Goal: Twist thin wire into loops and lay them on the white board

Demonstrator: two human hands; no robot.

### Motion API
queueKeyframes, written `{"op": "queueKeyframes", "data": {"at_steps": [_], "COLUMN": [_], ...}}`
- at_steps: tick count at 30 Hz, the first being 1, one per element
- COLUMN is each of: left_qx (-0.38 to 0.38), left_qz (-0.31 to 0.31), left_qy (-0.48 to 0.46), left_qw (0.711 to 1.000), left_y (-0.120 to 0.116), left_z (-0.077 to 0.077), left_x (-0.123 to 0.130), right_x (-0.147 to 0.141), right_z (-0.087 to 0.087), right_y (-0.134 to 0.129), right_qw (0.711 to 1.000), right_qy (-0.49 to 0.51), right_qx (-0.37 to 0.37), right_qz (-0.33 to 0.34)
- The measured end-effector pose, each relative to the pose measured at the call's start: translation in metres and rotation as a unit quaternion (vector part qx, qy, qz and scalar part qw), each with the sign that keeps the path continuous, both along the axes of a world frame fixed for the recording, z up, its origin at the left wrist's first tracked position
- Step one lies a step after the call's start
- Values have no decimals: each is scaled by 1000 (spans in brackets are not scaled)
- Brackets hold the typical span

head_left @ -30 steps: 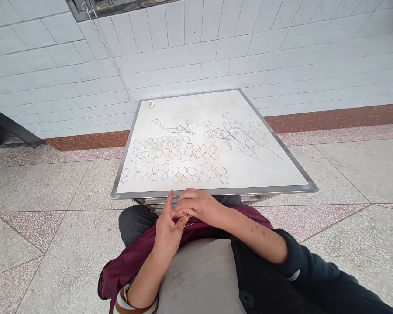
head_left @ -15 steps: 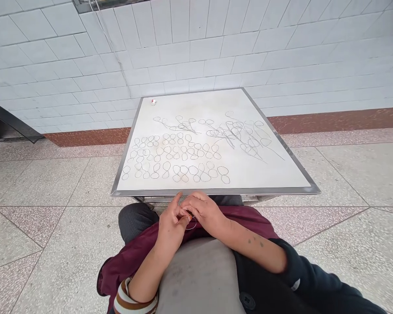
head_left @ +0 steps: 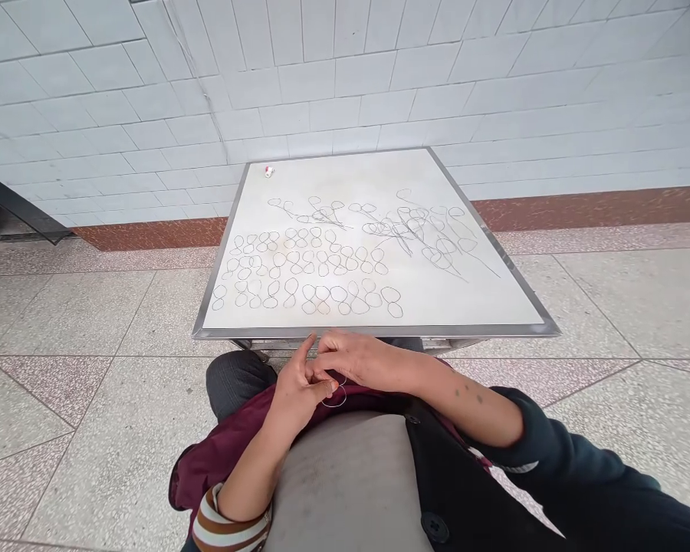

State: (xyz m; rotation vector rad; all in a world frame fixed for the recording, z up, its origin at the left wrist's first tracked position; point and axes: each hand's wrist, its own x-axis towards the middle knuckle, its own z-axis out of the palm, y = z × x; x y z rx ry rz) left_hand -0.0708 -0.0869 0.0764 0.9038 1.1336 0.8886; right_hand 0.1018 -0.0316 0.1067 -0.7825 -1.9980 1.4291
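Over my lap, just in front of the table's near edge, my two hands meet around a thin looped wire [head_left: 339, 402]. My left hand [head_left: 299, 387] pinches the wire between thumb and fingers, its index finger pointing up toward the table. A round loop hangs below the thumb, with part of a second curve above it. My right hand [head_left: 353, 359] is bent over the same spot, its fingers curled against the left fingers; their tips and what they grip are partly hidden. Several figure-eight wire pieces [head_left: 316, 300] lie in rows on the white tabletop [head_left: 465, 303].
Wires with loops and long straight tails [head_left: 419, 230] lie in a loose tangle at the table's back right. A small red-and-white object [head_left: 269, 172] sits in the far left corner. A metal rim [head_left: 379, 332] edges the table, and a tiled wall [head_left: 345, 115] stands behind.
My right hand has turned flatter, its wrist and forearm moving up and to the right. The left hand keeps its pinch, and more of the wire's second curve shows. The view has shifted slightly.
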Motion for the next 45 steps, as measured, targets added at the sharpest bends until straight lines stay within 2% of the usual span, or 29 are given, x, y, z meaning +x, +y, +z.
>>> {"op": "queueKeyframes", "data": {"at_steps": [2,4,8,10,14,17,23,30,33,35,37,39,42,45], "left_qx": [-10,-9,7,9,10,29,66,55,47,53,68,80,94,114], "left_qz": [-14,-31,-45,-26,23,23,17,-11,-28,-22,-2,18,40,58], "left_qy": [-17,-32,-52,-53,-10,7,-7,-32,-29,-18,-3,11,25,38], "left_qw": [1000,999,998,998,1000,999,998,998,998,998,998,997,994,991], "left_y": [0,1,0,0,-1,-2,-5,-8,-7,-6,-5,-5,-7,-9], "left_z": [5,7,6,3,-3,-6,-5,-7,-7,-6,-4,-1,2,1], "left_x": [0,1,2,1,0,-1,-2,-3,-4,-4,-5,-5,-3,-1], "right_x": [2,3,3,1,1,4,9,9,10,10,10,11,11,9], "right_z": [7,11,9,3,-6,-6,4,18,17,13,6,-1,-9,-15], "right_y": [2,3,3,3,4,7,11,10,12,13,14,13,6,-3], "right_qw": [997,987,968,968,972,969,968,949,938,942,960,980,997,987], "right_qy": [-56,-117,-125,-107,-97,-97,-111,-140,-137,-132,-116,-98,-71,-6], "right_qx": [-10,13,140,164,187,212,200,219,252,256,228,168,15,-153], "right_qz": [51,112,166,160,106,87,105,179,194,172,113,40,-35,-48]}}
